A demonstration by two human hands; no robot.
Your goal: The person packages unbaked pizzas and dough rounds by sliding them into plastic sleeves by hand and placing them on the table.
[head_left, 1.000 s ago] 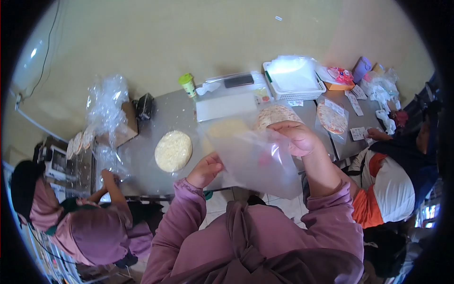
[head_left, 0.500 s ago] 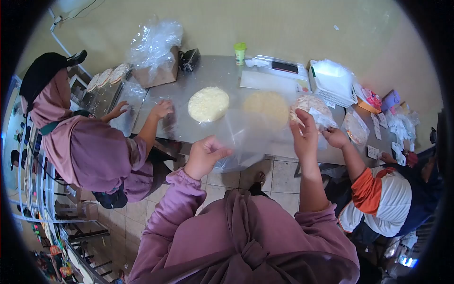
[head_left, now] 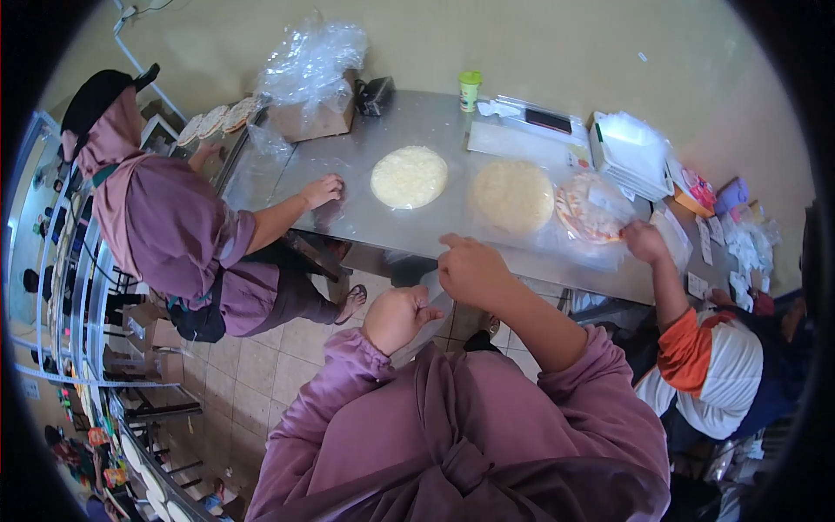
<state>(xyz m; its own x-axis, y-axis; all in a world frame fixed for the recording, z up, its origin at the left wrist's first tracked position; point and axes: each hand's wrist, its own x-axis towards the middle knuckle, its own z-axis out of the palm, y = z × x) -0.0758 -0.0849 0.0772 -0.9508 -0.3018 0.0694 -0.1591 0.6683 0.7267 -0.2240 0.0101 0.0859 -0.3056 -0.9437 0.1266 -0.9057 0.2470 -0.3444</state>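
Close in front of my body, a clear plastic bag (head_left: 432, 306) hangs between my hands below the table edge, partly hidden by them. My left hand (head_left: 396, 318) is closed, pinching it. My right hand (head_left: 474, 274) is curled at the bag's upper part, index finger sticking out; its grip is partly hidden. Beyond them on the metal table (head_left: 361, 204) lie a cheese-covered pizza (head_left: 409, 177) in plastic, a plain tan pizza base (head_left: 513, 196) and a topped pizza (head_left: 584, 213) under clear plastic.
At left a co-worker (head_left: 174, 209) reaches over the table; at right another person's hand (head_left: 645, 242) touches the topped pizza's wrapping. Along the back stand a cardboard box (head_left: 309, 120) with plastic bags, a green cup (head_left: 469, 91), a phone (head_left: 548, 121) and a white basket (head_left: 631, 161).
My hands have drawn together and down toward my body, the right moving left, with the plastic bag gathered between them. The left co-worker's far hand has moved back toward the stacked pizzas.
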